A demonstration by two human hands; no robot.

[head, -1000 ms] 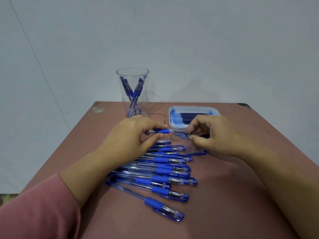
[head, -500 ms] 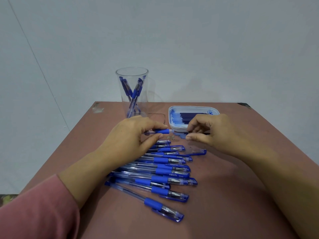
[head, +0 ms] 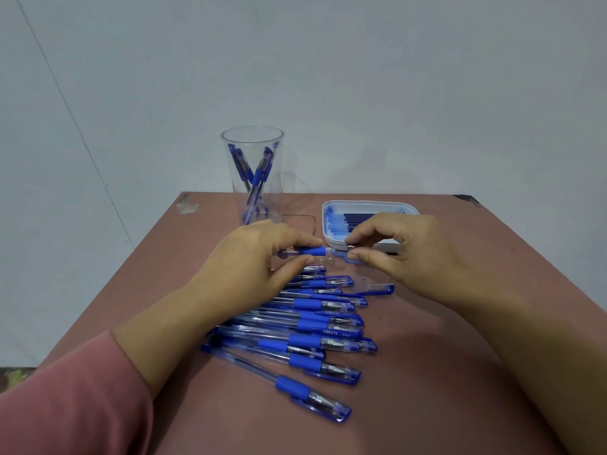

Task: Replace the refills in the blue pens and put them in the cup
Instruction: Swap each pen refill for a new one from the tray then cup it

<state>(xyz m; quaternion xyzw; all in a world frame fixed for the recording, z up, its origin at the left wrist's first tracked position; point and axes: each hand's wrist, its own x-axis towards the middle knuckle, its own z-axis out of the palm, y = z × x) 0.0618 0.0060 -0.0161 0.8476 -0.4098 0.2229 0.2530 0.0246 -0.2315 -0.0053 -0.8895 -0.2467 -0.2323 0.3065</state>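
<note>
While my left hand (head: 249, 257) grips a pen (head: 312, 251) and my right hand (head: 404, 247) pinches a piece (head: 350, 247) at its tip, few pens (head: 259, 172) stand in the cup (head: 274, 192). The row (head: 312, 339) on the table (head: 410, 389) waits: mostly ahead, I'd say.

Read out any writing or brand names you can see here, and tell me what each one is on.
"KREATI" on a blue pen mid-row; any letters after that are not legible.
"KREATI" on the pen below it; the tiny print after it is too blurred to read.
Clear cup, refill tray, other pens: no readable text.
</note>
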